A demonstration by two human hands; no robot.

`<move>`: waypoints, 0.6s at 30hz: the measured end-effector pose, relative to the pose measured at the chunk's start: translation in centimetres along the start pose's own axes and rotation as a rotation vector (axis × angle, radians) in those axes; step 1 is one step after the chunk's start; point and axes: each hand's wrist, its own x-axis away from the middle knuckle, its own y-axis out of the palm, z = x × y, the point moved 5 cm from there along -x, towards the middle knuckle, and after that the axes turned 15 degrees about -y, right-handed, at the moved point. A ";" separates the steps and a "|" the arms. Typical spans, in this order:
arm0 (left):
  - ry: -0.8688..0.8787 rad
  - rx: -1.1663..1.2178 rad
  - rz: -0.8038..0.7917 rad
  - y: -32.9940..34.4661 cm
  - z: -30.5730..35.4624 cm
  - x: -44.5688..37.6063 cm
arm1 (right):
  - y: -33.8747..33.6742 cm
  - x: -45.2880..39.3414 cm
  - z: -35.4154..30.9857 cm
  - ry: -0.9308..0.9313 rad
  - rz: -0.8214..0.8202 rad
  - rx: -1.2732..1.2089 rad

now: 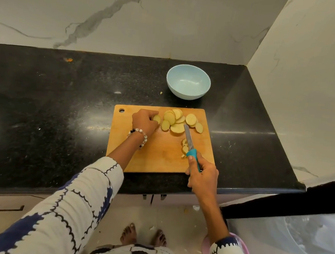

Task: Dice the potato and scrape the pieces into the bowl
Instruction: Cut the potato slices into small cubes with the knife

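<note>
Currently the potato lies as pale yellow round potato slices (176, 120), fanned and overlapping along the far edge of the rectangular wooden cutting board (155, 156), with a small heap of cut potato pieces (184, 146) near the board's right edge. The board sits at the front edge of the black speckled stone counter (60, 104). A pale blue round bowl (188, 81) stands beyond the board's far right corner, apart from it and holding nothing visible.

Left hand (144, 122): fingers curled over the leftmost slice, apparently pinching it, though the fingertips are hidden by the knuckles. Right hand (202, 178): clenched round the teal handle of a small steel-bladed knife (189, 145), blade pointing toward the far edge, tip just beside the fanned slices, flat lying over the small heap.

Handling notes:
- Slices look thin, stiff and light; likely to snap rather than bend if levered.
- Cut faces are probably wet and starchy, so slick against each other and inclined to cling to the blade.
- Stacked slices would tend to slide apart under the knife; best taken from above, fingertips tucked, pressing the stack flat to the board.
- Loose dice roll and scatter easily; the board's edge should be brought over the bowl's rim before scraping.
</note>
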 end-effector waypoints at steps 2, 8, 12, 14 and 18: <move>-0.024 0.069 0.022 -0.5 -0.3 0.8 | -0.1 0.0 0.1 -0.001 0.005 0.001; -0.030 0.155 -0.096 -0.3 -2.5 5.4 | 0.2 1.3 -0.6 -0.024 0.002 0.001; -0.006 0.090 -0.106 0.9 -4.7 6.9 | 1.2 2.7 -1.2 -0.093 -0.065 0.130; 0.071 -0.018 -0.071 1.5 -5.0 7.1 | 2.0 3.4 -1.6 -0.134 -0.120 0.193; 0.140 -0.190 -0.025 2.0 -5.1 6.9 | 3.4 4.2 -2.2 -0.191 -0.174 0.327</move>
